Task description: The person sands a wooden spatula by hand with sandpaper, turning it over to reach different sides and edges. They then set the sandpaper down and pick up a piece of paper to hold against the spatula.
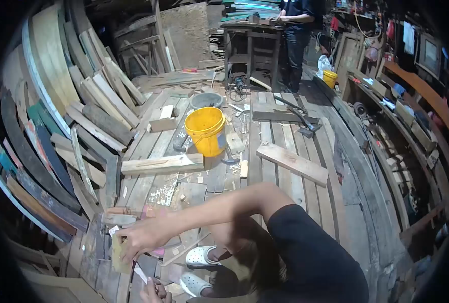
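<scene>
My right arm reaches across to the lower left, where my right hand (146, 236) bends its fingers down over a yellowish flat piece (117, 256) and grips its edge. Low at the bottom edge, my left hand (156, 293) is closed on a thin white pointed strip (140, 274), whose tip points up toward the right hand. Short wood offcuts (118, 219) lie just beyond the yellowish piece. Something pink (158, 251) shows beneath my right wrist.
A yellow bucket (205, 134) stands ahead, in front of a grey basin (206, 100). Wood blocks (162, 164) and a thick plank (292, 164) lie on the slatted floor, with a hatchet-like tool (309, 129) beyond. Boards lean at left. Another person (296, 40) stands at a far bench (250, 28).
</scene>
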`<action>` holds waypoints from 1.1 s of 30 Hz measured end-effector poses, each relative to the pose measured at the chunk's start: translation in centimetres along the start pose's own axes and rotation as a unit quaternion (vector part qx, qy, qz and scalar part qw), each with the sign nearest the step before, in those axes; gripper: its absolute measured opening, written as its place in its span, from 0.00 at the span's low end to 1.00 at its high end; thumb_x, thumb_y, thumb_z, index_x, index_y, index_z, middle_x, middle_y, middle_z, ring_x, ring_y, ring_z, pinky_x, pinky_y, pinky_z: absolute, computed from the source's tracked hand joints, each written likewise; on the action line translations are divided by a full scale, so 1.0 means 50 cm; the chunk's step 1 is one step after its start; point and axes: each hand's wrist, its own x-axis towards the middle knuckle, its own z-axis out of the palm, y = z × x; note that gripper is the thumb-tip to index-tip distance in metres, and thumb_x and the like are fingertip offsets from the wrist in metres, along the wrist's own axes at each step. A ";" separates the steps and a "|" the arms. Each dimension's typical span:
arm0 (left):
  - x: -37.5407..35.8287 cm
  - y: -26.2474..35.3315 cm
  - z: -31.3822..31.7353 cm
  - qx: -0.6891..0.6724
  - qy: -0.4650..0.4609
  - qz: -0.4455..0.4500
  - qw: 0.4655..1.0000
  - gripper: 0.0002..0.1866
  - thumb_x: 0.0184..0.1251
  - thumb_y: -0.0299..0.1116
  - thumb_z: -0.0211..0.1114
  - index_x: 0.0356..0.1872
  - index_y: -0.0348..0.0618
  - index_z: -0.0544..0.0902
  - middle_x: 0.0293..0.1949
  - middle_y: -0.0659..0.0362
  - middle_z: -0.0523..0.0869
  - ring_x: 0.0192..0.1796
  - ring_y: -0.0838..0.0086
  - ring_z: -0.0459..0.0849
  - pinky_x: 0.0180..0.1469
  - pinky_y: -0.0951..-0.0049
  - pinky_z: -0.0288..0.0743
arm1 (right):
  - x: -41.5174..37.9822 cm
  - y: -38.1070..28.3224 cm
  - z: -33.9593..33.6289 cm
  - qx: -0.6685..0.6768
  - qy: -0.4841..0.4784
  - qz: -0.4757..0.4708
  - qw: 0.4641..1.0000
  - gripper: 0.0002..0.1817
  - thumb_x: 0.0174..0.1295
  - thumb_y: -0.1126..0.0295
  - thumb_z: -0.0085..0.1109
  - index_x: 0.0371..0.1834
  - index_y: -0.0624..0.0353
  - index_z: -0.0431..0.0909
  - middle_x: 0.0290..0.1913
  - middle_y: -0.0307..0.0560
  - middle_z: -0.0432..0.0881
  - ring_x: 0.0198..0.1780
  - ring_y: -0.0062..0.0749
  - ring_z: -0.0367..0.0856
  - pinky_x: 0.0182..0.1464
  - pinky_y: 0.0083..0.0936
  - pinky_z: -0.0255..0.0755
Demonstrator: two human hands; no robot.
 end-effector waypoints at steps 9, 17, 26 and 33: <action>0.034 -0.018 -0.020 0.017 -0.072 0.048 0.996 0.13 0.72 0.46 0.58 0.29 0.56 0.70 0.19 0.71 0.65 0.16 0.86 0.61 0.16 0.85 0.52 | 0.009 -0.012 -0.017 -0.036 0.014 0.007 0.999 0.09 0.62 0.65 0.59 0.44 0.49 0.83 0.36 0.41 0.83 0.45 0.48 0.68 0.49 0.40 0.67; 0.078 -0.054 -0.029 -0.001 -0.058 0.048 0.997 0.15 0.71 0.58 0.54 0.35 0.62 0.73 0.20 0.74 0.66 0.14 0.86 0.59 0.13 0.83 0.50 | 0.004 0.022 -0.002 -0.071 0.030 -0.013 0.997 0.10 0.61 0.64 0.58 0.43 0.49 0.84 0.35 0.42 0.82 0.44 0.46 0.68 0.50 0.41 0.63; 0.052 -0.032 -0.027 -0.069 -0.057 0.064 0.994 0.11 0.77 0.47 0.54 0.36 0.57 0.74 0.19 0.72 0.66 0.21 0.88 0.65 0.24 0.86 0.61 | 0.003 -0.004 -0.009 -0.059 0.084 -0.046 0.994 0.12 0.59 0.63 0.59 0.45 0.47 0.85 0.40 0.40 0.83 0.49 0.44 0.72 0.49 0.40 0.67; 0.028 -0.022 -0.018 -0.096 -0.043 -0.007 0.994 0.11 0.75 0.49 0.55 0.38 0.56 0.76 0.20 0.70 0.70 0.15 0.85 0.63 0.13 0.86 0.54 | -0.003 0.005 -0.002 -0.039 0.128 0.063 0.989 0.17 0.57 0.71 0.58 0.51 0.54 0.82 0.44 0.43 0.83 0.48 0.46 0.74 0.49 0.34 0.74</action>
